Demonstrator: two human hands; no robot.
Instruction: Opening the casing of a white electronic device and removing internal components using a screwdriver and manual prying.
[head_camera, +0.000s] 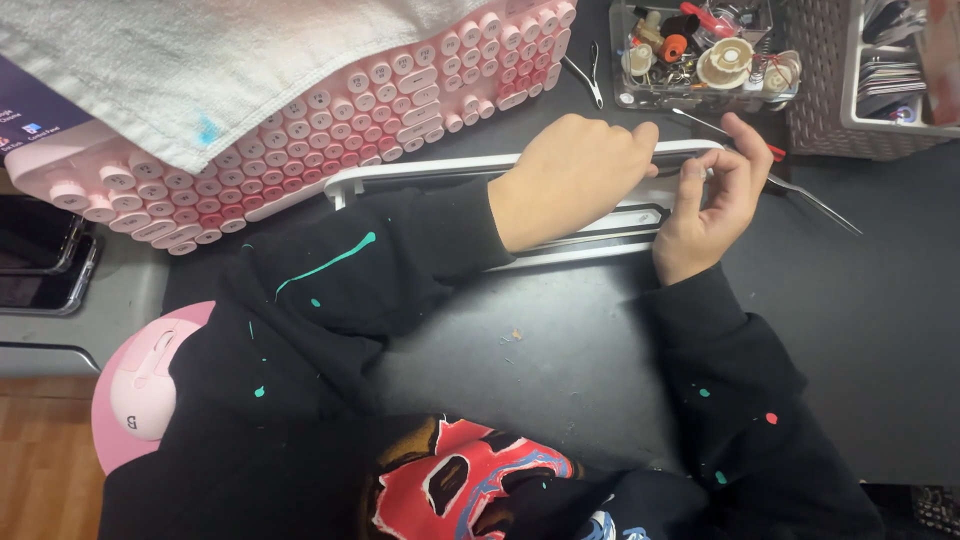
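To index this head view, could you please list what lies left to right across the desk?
Round pink mouse → pink round-keyed keyboard → left hand → right hand → woven pink basket.

At the desk's (880, 330) far left corner we see a sliver of a screen (28, 112), dark blue with small coloured icons, half hidden behind the pink keyboard (330, 110). By the left edge lie two dark, glossy phones (40, 255), their screens black and unlit.
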